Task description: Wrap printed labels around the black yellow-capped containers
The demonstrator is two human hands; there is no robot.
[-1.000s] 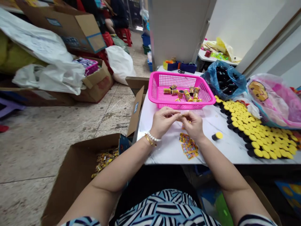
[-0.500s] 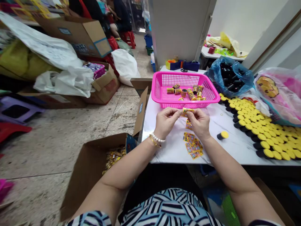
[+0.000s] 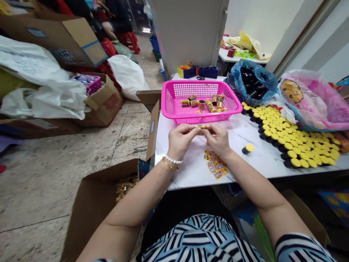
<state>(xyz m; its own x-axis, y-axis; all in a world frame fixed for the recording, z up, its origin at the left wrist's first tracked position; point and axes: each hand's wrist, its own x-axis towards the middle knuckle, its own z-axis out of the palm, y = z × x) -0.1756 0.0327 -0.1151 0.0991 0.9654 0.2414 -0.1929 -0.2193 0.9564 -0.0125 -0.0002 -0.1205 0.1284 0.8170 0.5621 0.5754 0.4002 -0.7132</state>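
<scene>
Head view: both hands meet above the near part of the table [image 3: 261,163]. The left hand [image 3: 180,140] and right hand [image 3: 219,140] each pinch one end of a small yellow piece [image 3: 202,126]. Each grip is clamped on it, fingertips closed from either side. The piece is held roughly level, clear of the table and just in front of the near rim of the pink basket [image 3: 191,119]. A pearl bracelet [image 3: 173,160] sits on the left wrist.

Directly below the right hand, a loose pile of printed stickers [image 3: 214,164] lies flat on the table. A single black tube with a yellow cap [image 3: 247,149] lies on its side to the right of the hands, apart from the rest. Further right, a dense block of yellow-capped tubes [image 3: 291,143] covers the table. Several small labelled rolls [image 3: 204,103] lie inside the basket. Behind the block sit a blue bag [image 3: 252,82] of black tubes and a pink bag [image 3: 316,105]. On the floor to the left, an open cardboard box [image 3: 92,203] holds yellow wrapped pieces [image 3: 124,187].
</scene>
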